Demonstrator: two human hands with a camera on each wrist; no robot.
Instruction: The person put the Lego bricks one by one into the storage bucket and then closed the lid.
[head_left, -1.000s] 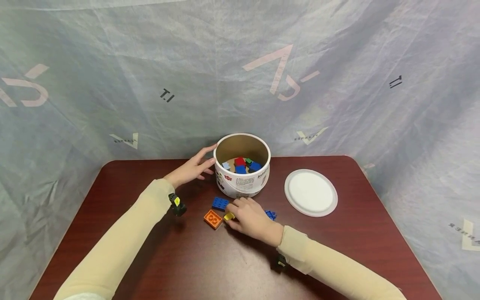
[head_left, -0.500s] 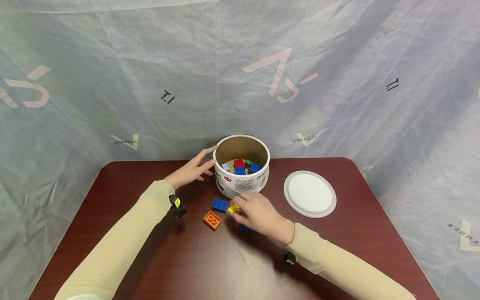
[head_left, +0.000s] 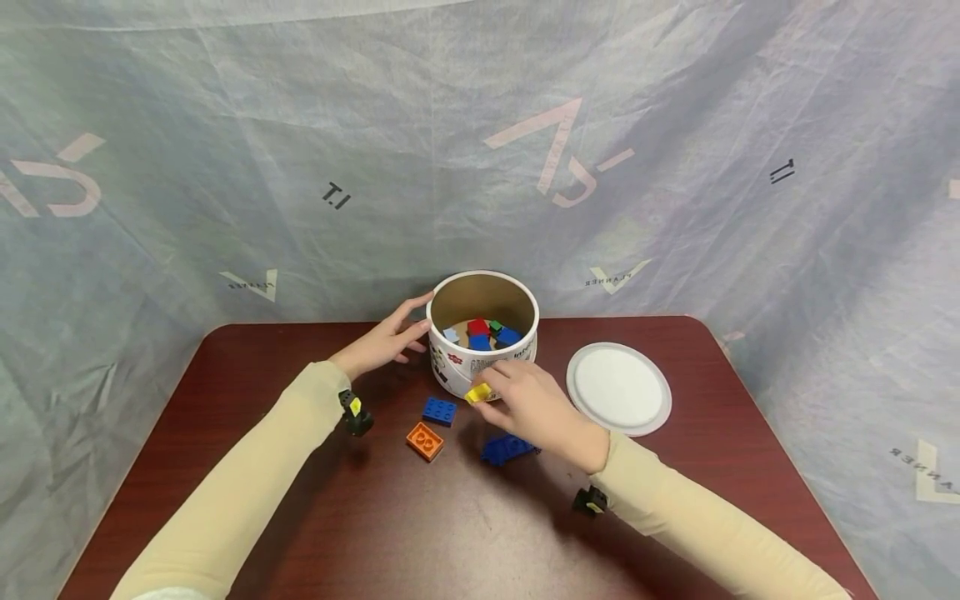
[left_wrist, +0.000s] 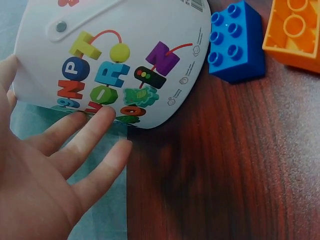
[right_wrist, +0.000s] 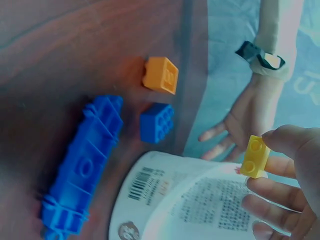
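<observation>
A small yellow two-stud toy brick (right_wrist: 255, 156) is pinched between thumb and fingers of my right hand (head_left: 536, 408), raised in front of the white bucket (head_left: 442, 377). My left hand (head_left: 382, 340) rests at the bucket's left rim with its fingers spread. Inside the bucket lie several bricks, among them a red brick (head_left: 477, 327) and a pale blue brick (head_left: 451, 335). On the table before it are a blue brick (head_left: 439, 411) with studs up and an orange brick (head_left: 425, 442) with its hollow side up. A long blue piece (right_wrist: 82, 167) lies below my right hand.
A round white lid (head_left: 619, 389) lies flat to the right of the bucket on the dark red table (head_left: 420, 533). A grey printed cloth (head_left: 450, 150) hangs close behind the bucket and along both sides.
My right hand has lifted the yellow brick off the table and moved it up and slightly right toward the bucket. The long blue piece now shows more. My left hand stays put.
</observation>
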